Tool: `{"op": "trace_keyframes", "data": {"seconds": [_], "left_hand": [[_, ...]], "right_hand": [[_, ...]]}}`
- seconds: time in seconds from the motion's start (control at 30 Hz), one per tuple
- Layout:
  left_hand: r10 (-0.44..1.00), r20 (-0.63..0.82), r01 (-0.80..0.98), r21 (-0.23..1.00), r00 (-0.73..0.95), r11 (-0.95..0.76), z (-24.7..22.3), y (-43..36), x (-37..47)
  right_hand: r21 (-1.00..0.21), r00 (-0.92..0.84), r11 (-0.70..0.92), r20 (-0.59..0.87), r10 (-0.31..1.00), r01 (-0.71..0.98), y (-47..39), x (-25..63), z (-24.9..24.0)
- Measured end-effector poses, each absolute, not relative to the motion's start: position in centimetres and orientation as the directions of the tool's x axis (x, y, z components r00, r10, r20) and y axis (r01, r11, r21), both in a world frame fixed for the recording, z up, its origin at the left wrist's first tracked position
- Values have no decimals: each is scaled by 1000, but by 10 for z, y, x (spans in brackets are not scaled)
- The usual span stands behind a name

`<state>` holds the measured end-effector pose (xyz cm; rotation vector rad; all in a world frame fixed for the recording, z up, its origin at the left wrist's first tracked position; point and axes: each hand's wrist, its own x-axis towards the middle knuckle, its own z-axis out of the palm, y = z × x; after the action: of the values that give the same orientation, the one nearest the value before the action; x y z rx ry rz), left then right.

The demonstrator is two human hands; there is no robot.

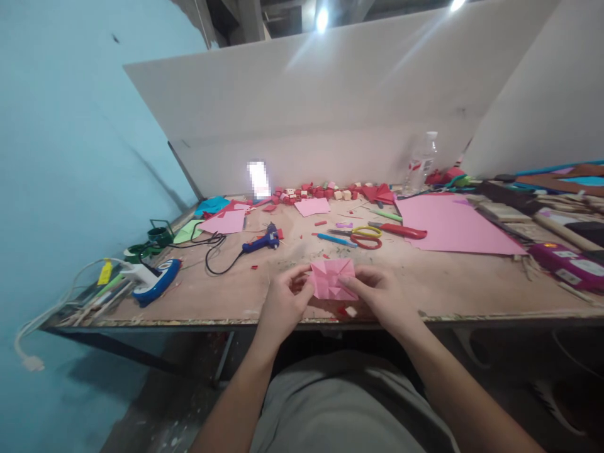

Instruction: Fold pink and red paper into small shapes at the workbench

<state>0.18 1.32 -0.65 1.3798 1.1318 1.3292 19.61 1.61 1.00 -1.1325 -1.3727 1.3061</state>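
The folded paper [325,289] is between the fingers of the left hand [285,299] and the right hand [384,292], over the near edge of the workbench [226,289]. Beyond the fingers, slightly right, lie the pen [337,240] and scissors [355,235] side by side, the knife [406,231] farther right. Ahead and left of the fingers lies the glue gun [259,243]; well left of them, the power strip [158,283]. Ahead and far right of the fingers lies a sheet [453,223], the bottle [421,167] standing near its back left corner. Farthest from the fingers, small blocks [347,195] line the foot of the panel [302,126], the phone [258,179] left of them.
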Motion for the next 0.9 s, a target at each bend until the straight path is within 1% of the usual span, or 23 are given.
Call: {"op": "trace_keyframes", "data": {"seconds": [0.23, 0.3, 0.37, 0.43, 0.5, 0.57, 0.67, 0.77, 0.9], "left_hand": [[981, 193, 22, 981, 30, -193, -3, 14, 1], [980, 194, 33, 980, 40, -195, -2, 13, 1], [982, 190, 62, 980, 26, -191, -2, 12, 0], [981, 192, 102, 977, -30, -188, -4, 12, 0], [977, 198, 134, 973, -79, -186, -6, 11, 1], [975, 204, 152, 970, -93, -188, -7, 11, 2], [972, 215, 160, 967, -97, -198, -8, 10, 3], [965, 241, 168, 960, -103, -222, -6, 10, 3], [959, 280, 184, 946, -48, -267, -3, 8, 3]], "right_hand": [[-996, -231, 80, 71, 970, 29, 15, 197, 13], [-996, -215, 92, 86, 973, 19, 16, 197, 11], [-992, -125, 122, 122, 985, 0, 17, 197, 7], [-983, 35, 181, 180, 983, -15, 16, 198, 4], [-967, 185, 253, 249, 951, 2, 14, 199, 3], [-952, 236, 301, 303, 923, 47, 11, 197, 4], [-947, 153, 295, 312, 938, 127, 8, 193, 7], [-950, 67, 251, 267, 961, 187, 9, 188, 9], [-956, 19, 194, 203, 979, 221, 12, 188, 10]]}}
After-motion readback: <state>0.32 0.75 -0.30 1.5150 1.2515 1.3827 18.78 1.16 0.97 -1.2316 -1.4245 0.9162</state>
